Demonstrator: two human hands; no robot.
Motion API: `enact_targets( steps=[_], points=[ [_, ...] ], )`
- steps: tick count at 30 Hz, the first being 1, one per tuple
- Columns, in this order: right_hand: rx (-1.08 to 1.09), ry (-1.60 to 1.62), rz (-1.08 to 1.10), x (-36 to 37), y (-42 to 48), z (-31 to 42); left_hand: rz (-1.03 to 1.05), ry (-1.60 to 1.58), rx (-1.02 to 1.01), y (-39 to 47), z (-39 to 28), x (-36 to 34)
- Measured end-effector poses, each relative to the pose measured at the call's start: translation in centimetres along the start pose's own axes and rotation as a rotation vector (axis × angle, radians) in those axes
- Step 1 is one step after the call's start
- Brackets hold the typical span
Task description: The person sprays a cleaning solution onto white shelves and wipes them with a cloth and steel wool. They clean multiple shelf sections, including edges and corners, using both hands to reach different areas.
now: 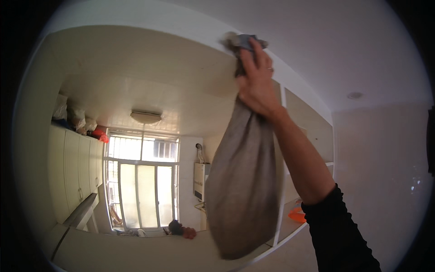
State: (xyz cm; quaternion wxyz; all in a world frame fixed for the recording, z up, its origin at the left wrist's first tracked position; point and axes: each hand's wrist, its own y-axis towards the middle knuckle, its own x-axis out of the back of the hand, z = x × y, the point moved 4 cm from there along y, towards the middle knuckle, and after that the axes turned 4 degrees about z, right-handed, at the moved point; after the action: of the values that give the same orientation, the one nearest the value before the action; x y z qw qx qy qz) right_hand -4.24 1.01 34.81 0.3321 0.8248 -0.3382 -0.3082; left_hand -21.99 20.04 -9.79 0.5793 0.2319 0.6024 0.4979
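Observation:
Raised high in front of me, my right hand [256,80] grips a bunched grey cloth [244,190]. A wad of it pokes out above the fingers, and the long remainder hangs below the wrist in loose folds. The wad appears against the lower edge of a white overhead beam [190,25]; whether it touches is hard to tell, as the top is blurred. A ring sits on one finger, and a black sleeve covers the upper part of the arm. My left hand is out of view.
White shelving [282,224] stands behind the cloth, with an orange object [297,215] on it. Beyond lie a ceiling lamp [146,117], a sliding window [146,195], a water heater [199,181] and wall cabinets [76,166] topped with bags [76,117]. A recessed light [354,95] sits at right.

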Motion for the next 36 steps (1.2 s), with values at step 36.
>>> enact_targets(
  steps=[36],
  points=[
    [0.325, 0.065, -0.249, -5.0, 13.8, 17.1, 0.137, -0.007, -0.112, -0.6, -0.5, 1.6]
  ],
)
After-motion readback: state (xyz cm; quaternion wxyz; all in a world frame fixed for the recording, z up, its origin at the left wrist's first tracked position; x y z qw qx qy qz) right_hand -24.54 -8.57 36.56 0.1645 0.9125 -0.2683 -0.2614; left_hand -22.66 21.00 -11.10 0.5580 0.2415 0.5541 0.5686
